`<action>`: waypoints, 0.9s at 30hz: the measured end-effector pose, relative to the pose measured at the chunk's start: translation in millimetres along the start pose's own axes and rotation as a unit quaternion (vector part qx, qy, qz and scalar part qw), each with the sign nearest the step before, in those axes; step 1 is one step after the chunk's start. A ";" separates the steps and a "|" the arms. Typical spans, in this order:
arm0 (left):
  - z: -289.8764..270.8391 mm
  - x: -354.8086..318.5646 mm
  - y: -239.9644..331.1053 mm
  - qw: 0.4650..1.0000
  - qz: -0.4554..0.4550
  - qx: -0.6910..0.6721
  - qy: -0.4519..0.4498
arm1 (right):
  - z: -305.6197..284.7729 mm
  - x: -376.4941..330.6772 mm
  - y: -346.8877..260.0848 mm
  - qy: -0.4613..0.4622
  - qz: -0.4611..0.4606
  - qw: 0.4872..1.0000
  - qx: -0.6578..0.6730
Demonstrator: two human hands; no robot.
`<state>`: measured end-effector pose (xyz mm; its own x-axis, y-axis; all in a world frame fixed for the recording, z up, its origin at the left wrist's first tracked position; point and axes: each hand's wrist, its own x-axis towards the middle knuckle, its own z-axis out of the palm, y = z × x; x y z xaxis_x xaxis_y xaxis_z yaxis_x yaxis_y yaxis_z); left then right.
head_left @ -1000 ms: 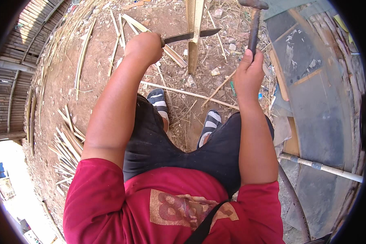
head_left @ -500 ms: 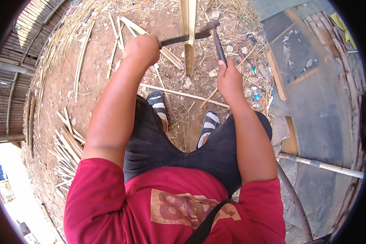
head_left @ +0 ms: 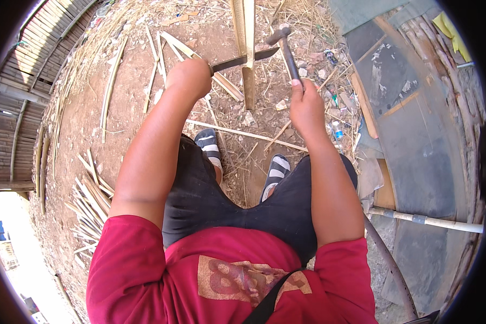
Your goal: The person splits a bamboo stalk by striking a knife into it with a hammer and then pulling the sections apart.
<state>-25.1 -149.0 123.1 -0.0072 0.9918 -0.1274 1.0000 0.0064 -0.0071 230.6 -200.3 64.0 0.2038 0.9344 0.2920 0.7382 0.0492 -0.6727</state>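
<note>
My left hand [head_left: 189,78] is closed round the handle of a machete [head_left: 237,62]. Its dark blade runs to the right through a split bamboo pole [head_left: 243,32], which stands upright in front of me with its halves parted above the blade. My right hand [head_left: 306,107] grips a hammer [head_left: 289,59] by its dark handle. The hammer's head is raised just above and beyond the blade's tip, apart from it. Most of the left handle is hidden inside my fist.
Split bamboo strips [head_left: 113,83] lie on the dirt at left, and a pile of strips [head_left: 92,200] sits beside my left elbow. Dark sheet panels [head_left: 421,151] and a white pole [head_left: 426,220] are at right. A bamboo wall [head_left: 16,124] stands far left.
The hammer's head has come up off the blade's tip area, leaving a gap. The machete and the bamboo pole have shifted slightly down in view.
</note>
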 end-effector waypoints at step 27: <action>-6.1 -2.0 13.1 0.999 0.008 0.027 -0.017 | -31.7 7.8 -17.2 0.091 0.005 0.992 0.083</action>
<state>-12.0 -150.2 129.3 0.0073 0.9870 -0.1606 0.9982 -0.0167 -0.0575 239.8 -205.0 99.4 0.3345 0.8563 0.3935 0.6226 0.1126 -0.7744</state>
